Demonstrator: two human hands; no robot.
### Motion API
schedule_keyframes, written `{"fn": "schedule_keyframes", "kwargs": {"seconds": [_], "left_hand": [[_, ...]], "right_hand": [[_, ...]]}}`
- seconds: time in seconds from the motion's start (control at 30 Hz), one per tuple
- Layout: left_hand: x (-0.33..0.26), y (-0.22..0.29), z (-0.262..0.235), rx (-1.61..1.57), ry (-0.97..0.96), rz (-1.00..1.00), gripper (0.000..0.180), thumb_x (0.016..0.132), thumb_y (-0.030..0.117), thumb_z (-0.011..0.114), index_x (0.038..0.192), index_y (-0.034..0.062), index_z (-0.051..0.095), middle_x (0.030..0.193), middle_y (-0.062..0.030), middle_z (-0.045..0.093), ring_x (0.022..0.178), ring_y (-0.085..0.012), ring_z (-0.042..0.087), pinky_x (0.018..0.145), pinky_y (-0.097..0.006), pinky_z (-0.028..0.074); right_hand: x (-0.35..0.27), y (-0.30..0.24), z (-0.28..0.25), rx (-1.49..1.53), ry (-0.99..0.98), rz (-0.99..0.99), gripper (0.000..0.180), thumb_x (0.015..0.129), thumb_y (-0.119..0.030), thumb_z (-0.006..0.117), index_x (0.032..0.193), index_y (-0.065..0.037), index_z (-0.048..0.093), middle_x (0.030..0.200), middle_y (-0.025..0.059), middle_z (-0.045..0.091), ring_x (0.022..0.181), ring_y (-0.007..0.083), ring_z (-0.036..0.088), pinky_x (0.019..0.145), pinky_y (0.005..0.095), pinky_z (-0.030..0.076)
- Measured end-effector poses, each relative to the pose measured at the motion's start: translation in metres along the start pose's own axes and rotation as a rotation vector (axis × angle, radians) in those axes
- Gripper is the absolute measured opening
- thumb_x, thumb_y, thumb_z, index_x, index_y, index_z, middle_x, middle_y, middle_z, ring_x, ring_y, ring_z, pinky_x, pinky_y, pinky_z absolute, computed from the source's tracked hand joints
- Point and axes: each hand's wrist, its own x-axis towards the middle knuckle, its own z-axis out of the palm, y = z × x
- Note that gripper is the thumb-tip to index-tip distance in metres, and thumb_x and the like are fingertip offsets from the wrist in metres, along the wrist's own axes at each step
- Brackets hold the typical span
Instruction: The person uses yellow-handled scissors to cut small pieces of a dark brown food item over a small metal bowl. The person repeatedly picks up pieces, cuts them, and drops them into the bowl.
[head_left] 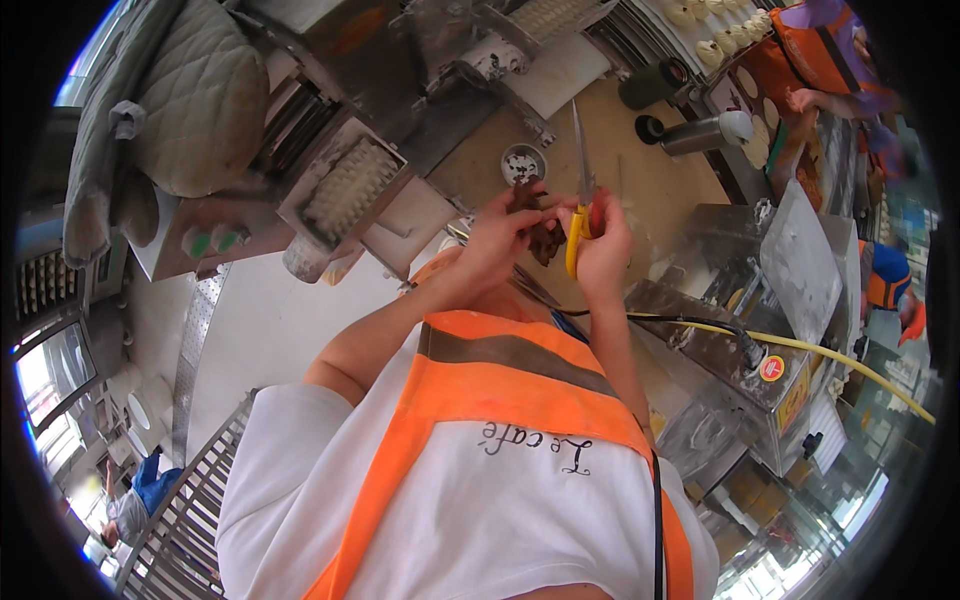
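Observation:
My left hand (492,238) is closed around a dark brown, crinkled clump (546,243), whose exact kind I cannot make out. Just to its right, my right hand (606,252) grips scissors (581,160) by their yellow and red handles. The blades point up and away from me, and the fingers of both hands nearly meet beside the handles. A small round bowl (524,150) with dark bits in it sits just beyond my left hand on the tan surface (640,150).
Beyond my right hand lie a steel flask (700,134) and a dark green bottle (652,84). Metal machinery (340,190) stands at left, near a quilted oven mitt (205,105). A yellow hose (830,352) crosses the right side. A co-worker in an orange apron (815,50) is at far right.

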Motion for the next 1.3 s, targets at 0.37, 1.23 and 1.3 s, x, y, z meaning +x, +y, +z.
{"fn": "schedule_keyframes", "kwargs": {"seconds": [0.37,1.23,1.3], "left_hand": [[-0.004,0.004,0.005,0.407,-0.054,0.041,0.044,0.078,-0.004,0.051,0.121,-0.0003,0.048,0.094,0.0007,0.057,0.069,-0.0057,0.045,0.058,-0.019,0.035],[-0.006,0.006,0.009,0.548,-0.145,0.023,0.029,0.089,0.008,0.047,0.116,-0.0014,0.052,0.091,-0.0044,0.061,0.077,-0.01,0.059,0.067,-0.022,0.045],[-0.004,0.006,0.012,0.569,-0.154,0.042,0.027,0.09,0.007,0.046,0.115,-0.0025,0.051,0.09,-0.0059,0.061,0.076,-0.0115,0.06,0.067,-0.023,0.047]], "right_hand": [[0.011,0.011,0.006,0.028,-0.12,0.068,0.03,0.07,-0.01,0.074,0.092,0.0,0.056,0.069,0.0042,0.056,0.067,0.0099,0.053,0.062,0.0256,0.044],[0.004,-0.009,-0.004,0.389,-0.137,0.139,0.025,0.078,0.008,0.061,0.099,0.001,0.05,0.089,0.0067,0.059,0.067,0.0102,0.055,0.052,0.0228,0.046],[0.006,-0.006,-0.005,0.375,-0.112,0.108,0.026,0.077,0.009,0.061,0.099,0.001,0.05,0.09,0.0062,0.058,0.069,0.0101,0.055,0.054,0.0226,0.046]]}}
